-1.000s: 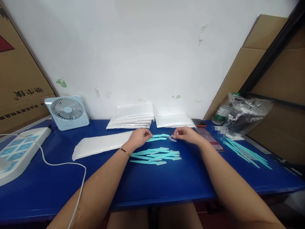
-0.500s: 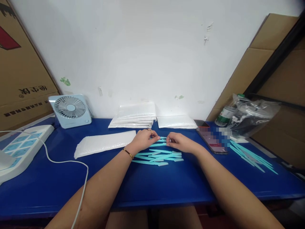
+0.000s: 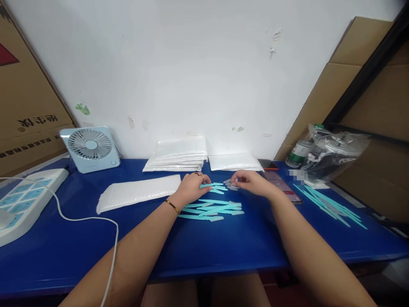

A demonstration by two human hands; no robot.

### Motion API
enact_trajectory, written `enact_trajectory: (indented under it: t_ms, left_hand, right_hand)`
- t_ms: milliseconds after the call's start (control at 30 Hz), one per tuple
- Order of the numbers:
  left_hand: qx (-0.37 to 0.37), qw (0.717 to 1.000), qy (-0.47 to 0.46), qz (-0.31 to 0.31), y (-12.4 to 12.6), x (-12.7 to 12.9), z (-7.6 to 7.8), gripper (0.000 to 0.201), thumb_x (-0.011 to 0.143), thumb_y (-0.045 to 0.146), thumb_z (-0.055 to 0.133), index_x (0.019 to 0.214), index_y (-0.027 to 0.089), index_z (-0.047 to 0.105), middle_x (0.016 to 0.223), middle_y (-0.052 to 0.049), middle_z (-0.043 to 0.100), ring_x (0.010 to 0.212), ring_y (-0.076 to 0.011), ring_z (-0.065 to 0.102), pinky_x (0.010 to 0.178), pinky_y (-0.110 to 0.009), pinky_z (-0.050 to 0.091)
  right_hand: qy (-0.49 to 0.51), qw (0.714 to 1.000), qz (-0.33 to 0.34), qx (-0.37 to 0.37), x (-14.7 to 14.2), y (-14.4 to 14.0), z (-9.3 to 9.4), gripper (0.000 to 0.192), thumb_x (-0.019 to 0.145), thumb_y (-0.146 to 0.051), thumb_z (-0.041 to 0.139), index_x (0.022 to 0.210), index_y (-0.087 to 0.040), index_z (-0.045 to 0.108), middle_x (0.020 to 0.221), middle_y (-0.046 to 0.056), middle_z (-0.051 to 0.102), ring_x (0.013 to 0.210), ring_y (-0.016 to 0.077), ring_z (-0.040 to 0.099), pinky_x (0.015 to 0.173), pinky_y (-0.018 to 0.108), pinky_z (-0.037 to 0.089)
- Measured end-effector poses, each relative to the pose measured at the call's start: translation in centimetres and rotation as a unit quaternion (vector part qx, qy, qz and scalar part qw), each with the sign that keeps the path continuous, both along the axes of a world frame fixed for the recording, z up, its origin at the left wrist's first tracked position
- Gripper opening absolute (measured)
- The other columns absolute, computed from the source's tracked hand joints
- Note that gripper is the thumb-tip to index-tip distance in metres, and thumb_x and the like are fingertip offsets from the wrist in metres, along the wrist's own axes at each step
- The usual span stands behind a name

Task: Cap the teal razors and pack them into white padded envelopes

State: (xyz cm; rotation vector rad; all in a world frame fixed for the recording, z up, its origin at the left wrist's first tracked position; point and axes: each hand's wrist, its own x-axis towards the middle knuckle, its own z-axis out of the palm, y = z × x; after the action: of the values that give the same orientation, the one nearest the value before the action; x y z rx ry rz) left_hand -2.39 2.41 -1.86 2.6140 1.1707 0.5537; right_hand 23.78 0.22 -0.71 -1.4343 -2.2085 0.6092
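My left hand (image 3: 191, 187) pinches one end of a few thin turquoise plastic sticks (image 3: 214, 187) lying across the blue table (image 3: 204, 247). At the sticks' other end my right hand (image 3: 251, 181) has its fingertips on the small grey caps (image 3: 230, 184). Just nearer to me lies a loose pile of several more turquoise sticks (image 3: 212, 209) with pale caps. A gold bracelet is on my left wrist and a ring on that hand.
White padded envelopes lie left (image 3: 137, 192), and stacked at the wall (image 3: 177, 155) (image 3: 234, 162). A small fan (image 3: 90, 148) and a power strip (image 3: 25, 200) with a white cable stand left. A phone (image 3: 281, 185), more sticks (image 3: 329, 207), a plastic bag (image 3: 332, 153) and a bottle lie right.
My hands came together over the sticks half a second ago and have now drawn apart again. The camera view shifted slightly.
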Motion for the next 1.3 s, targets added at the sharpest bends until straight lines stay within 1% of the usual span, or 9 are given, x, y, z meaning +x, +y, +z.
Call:
enact_trajectory:
  t_ms: [100,167,467,633,767,900,1000,1133,1300]
  left_hand:
    - [-0.049,0.996,0.025,-0.076,-0.9,0.3,0.5,0.028,0.078,0.049,0.057,0.084,0.023,0.067,0.084,0.0,0.067,0.083,-0.0168,0.06,0.077,-0.027,0.038]
    - [-0.076,0.992,0.049,-0.093,-1.3,0.5,0.6,0.024,0.077,0.046,0.06,0.077,0.022,0.066,0.078,0.001,0.067,0.077,-0.0161,0.06,0.078,-0.027,0.038]
    - [-0.087,0.995,-0.043,0.012,-0.4,0.2,0.2,0.02,0.08,0.041,0.057,0.078,0.022,0.063,0.075,0.002,0.067,0.068,-0.0148,0.059,0.059,-0.024,0.038]
    - [-0.074,0.995,-0.026,0.067,0.4,-1.0,0.9,0.02,0.079,0.041,0.058,0.077,0.021,0.063,0.073,0.001,0.066,0.068,-0.0148,0.059,0.06,-0.024,0.039]
    - [-0.053,0.994,0.008,0.098,0.1,-2.2,2.0,0.033,0.069,0.051,0.063,0.084,0.021,0.064,0.083,-0.002,0.067,0.073,-0.0179,0.06,0.059,-0.025,0.039]
    - [-0.113,0.984,0.13,0.052,-1.0,-3.0,3.1,0.022,0.062,0.042,0.07,0.068,0.021,0.066,0.072,-0.002,0.067,0.064,-0.0179,0.059,0.053,-0.025,0.036]
    - [-0.142,0.977,0.157,0.023,-1.5,-2.8,3.1,0.01,0.065,0.031,0.066,0.063,0.021,0.065,0.067,-0.001,0.066,0.059,-0.016,0.058,0.05,-0.024,0.035]
    - [-0.073,0.993,0.097,-0.002,-1.7,-1.7,2.6,0.01,0.076,0.027,0.056,0.074,0.021,0.064,0.074,-0.002,0.067,0.066,-0.0159,0.059,0.055,-0.024,0.036]
    - [0.015,0.998,0.054,-0.035,-1.6,-0.1,2.0,0.014,0.086,0.028,0.049,0.081,0.021,0.06,0.074,0.0,0.067,0.067,-0.0152,0.059,0.064,-0.025,0.037]
  right_hand:
    - [0.012,0.999,0.023,-0.033,-0.6,-0.4,0.2,0.022,0.079,-0.037,0.057,0.084,-0.018,0.067,0.085,0.005,0.068,0.07,0.0158,0.056,0.063,0.027,0.042]
    - [0.007,0.999,0.025,-0.04,-0.8,-0.6,0.3,0.024,0.079,-0.039,0.059,0.083,-0.018,0.068,0.086,0.005,0.068,0.071,0.0165,0.057,0.065,0.028,0.042]
    - [0.027,0.987,0.079,-0.136,-0.9,-0.8,0.7,0.038,0.078,-0.052,0.058,0.077,-0.016,0.068,0.067,0.003,0.064,0.058,0.0134,0.053,0.057,0.025,0.039]
    - [0.024,0.997,0.003,-0.076,0.1,0.0,0.0,0.039,0.079,-0.051,0.055,0.079,-0.015,0.068,0.065,0.003,0.063,0.059,0.0138,0.052,0.055,0.025,0.038]
    - [-0.021,0.998,-0.051,0.025,0.6,0.6,-0.4,0.032,0.077,-0.044,0.059,0.091,-0.018,0.07,0.081,0.005,0.067,0.067,0.0166,0.055,0.06,0.027,0.04]
    - [-0.022,0.997,-0.038,0.062,0.3,0.5,-0.2,0.024,0.081,-0.036,0.055,0.091,-0.02,0.07,0.09,0.006,0.068,0.076,0.019,0.058,0.067,0.03,0.043]
    - [-0.002,0.998,-0.014,0.062,-1.0,-0.3,0.1,0.025,0.083,-0.037,0.054,0.093,-0.021,0.07,0.093,0.006,0.069,0.078,0.0188,0.059,0.067,0.029,0.044]
    - [0.017,0.998,0.043,0.041,-3.9,-1.5,0.5,0.034,0.082,-0.042,0.056,0.106,-0.022,0.067,0.092,0.005,0.07,0.075,0.017,0.059,0.065,0.026,0.043]
    - [0.023,0.998,0.061,0.009,-4.4,-1.4,0.0,0.029,0.084,-0.042,0.053,0.087,-0.019,0.071,0.077,0.003,0.069,0.066,0.0155,0.058,0.062,0.026,0.042]
